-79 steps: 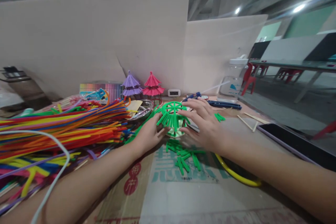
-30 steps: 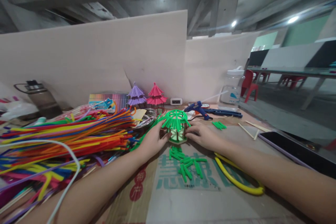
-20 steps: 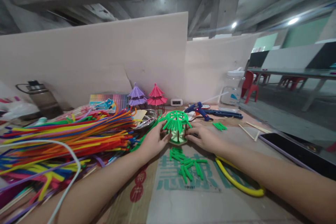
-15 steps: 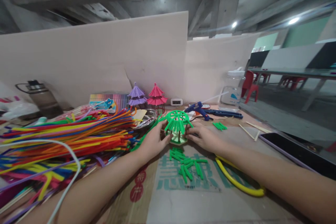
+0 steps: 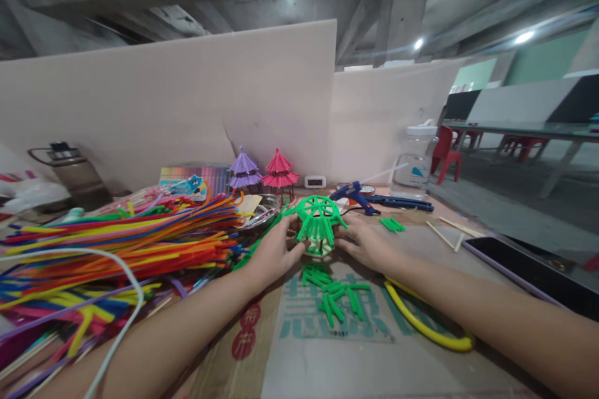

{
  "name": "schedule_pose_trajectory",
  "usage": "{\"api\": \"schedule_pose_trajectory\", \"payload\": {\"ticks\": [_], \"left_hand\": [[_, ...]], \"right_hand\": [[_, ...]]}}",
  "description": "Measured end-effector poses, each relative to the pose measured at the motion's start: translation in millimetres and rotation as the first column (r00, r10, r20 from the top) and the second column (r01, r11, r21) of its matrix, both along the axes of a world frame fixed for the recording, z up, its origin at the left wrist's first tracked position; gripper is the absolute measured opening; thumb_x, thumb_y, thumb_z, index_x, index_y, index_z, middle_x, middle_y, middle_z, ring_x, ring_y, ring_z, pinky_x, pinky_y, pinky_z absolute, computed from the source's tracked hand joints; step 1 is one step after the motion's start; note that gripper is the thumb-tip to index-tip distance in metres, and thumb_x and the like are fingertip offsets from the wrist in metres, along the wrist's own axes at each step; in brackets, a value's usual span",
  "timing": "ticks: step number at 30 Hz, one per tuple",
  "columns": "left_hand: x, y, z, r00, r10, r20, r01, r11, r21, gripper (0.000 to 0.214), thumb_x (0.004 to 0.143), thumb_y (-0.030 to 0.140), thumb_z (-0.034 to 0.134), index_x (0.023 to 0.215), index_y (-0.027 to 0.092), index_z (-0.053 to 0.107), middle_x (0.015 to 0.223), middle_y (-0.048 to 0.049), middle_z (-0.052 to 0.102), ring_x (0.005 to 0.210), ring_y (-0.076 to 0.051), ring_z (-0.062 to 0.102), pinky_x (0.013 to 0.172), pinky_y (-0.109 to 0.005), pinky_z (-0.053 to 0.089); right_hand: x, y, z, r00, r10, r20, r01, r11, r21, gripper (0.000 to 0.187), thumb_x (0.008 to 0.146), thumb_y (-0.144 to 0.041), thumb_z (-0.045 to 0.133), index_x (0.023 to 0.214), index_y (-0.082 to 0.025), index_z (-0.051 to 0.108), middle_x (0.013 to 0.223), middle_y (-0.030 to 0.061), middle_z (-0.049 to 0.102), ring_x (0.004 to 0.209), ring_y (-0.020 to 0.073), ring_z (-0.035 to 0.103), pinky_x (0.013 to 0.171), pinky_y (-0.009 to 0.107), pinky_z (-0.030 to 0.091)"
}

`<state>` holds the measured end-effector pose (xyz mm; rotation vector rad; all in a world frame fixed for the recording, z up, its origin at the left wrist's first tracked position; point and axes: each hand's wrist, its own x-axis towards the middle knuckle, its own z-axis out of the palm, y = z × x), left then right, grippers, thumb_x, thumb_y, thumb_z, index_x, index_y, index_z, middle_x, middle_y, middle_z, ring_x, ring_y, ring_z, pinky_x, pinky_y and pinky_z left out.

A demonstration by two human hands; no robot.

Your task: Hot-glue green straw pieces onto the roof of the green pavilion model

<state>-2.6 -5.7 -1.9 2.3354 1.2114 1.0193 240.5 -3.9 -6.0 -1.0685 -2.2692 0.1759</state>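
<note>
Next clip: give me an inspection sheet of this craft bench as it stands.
Surface: printed cardboard sheet, covered by supplies at left.
Work things: green pavilion model between both hands; cut green pieces lie loose in front of it.
Clutter: pipe cleaner pile, purple model, pink model, glue gun, yellow loop, water jug.
Hands: left hand and right hand grip the model's sides with their fingers.
Cables: white cable loops over the pile.
Surroundings: partition boards, red chair.

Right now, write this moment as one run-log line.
left hand: grips green pavilion model | right hand: grips it too | nearby: cut green pieces, glue gun
</note>
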Motion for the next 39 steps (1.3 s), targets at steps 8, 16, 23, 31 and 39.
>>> {"api": "schedule_pose_trajectory", "payload": {"ticks": [8, 16, 23, 31, 39], "left_hand": [[-1, -1, -1.1, 1.000, 0.008, -0.030, -0.007, 0.999, 0.040, 0.049, 0.086, 0.038, 0.060, 0.126, 0.012, 0.048, 0.116, -0.0159, 0.065, 0.105, -0.028, 0.066, 0.092, -0.044, 0.055], [-2, 5, -4.6, 0.998, 0.051, -0.021, -0.051, 0.999, 0.008, 0.061, 0.088, 0.043, 0.058, 0.136, 0.008, 0.047, 0.132, -0.0219, 0.060, 0.109, -0.029, 0.066, 0.096, -0.045, 0.054], [-3, 4, -0.4, 0.995, 0.022, -0.099, -0.018, 0.999, 0.042, 0.057, 0.088, 0.043, 0.061, 0.136, 0.016, 0.050, 0.130, -0.0159, 0.064, 0.113, -0.029, 0.064, 0.099, -0.045, 0.050], [-3, 7, -3.9, 1.000, -0.001, -0.031, 0.001, 1.000, 0.002, 0.042, 0.089, 0.030, 0.058, 0.129, 0.019, 0.056, 0.127, -0.0109, 0.066, 0.107, -0.025, 0.067, 0.095, -0.040, 0.053], [-5, 11, -7.2, 0.999, 0.021, 0.031, -0.019, 0.998, -0.064, 0.025, 0.092, 0.036, 0.053, 0.107, 0.016, 0.057, 0.105, -0.0110, 0.071, 0.097, -0.025, 0.069, 0.088, -0.041, 0.055]], "right_hand": [[1, -2, 1.0, 0.998, -0.041, 0.044, 0.042, 0.999, -0.015, 0.016, 0.090, -0.019, 0.060, 0.094, -0.022, 0.075, 0.114, 0.0088, 0.067, 0.124, 0.0280, 0.055, 0.108, 0.043, 0.042], [0, -2, -0.8, 1.000, -0.009, 0.016, 0.009, 1.000, 0.002, 0.016, 0.091, -0.022, 0.061, 0.096, -0.020, 0.076, 0.124, 0.0107, 0.066, 0.119, 0.0274, 0.058, 0.103, 0.041, 0.045], [-2, -6, 4.9, 0.999, -0.005, 0.036, 0.005, 1.000, 0.001, 0.015, 0.091, -0.021, 0.061, 0.092, -0.020, 0.076, 0.113, 0.0096, 0.069, 0.111, 0.0252, 0.060, 0.097, 0.038, 0.048], [-3, -8, 6.8, 0.999, 0.004, 0.052, -0.004, 1.000, -0.008, 0.015, 0.090, -0.018, 0.059, 0.093, -0.020, 0.074, 0.110, 0.0092, 0.068, 0.109, 0.0242, 0.060, 0.097, 0.038, 0.046], [-4, -9, 6.8, 0.989, -0.146, -0.037, 0.143, 0.987, -0.074, 0.011, 0.090, -0.018, 0.050, 0.086, -0.018, 0.060, 0.086, 0.0063, 0.066, 0.082, 0.0201, 0.061, 0.074, 0.030, 0.047]]}}
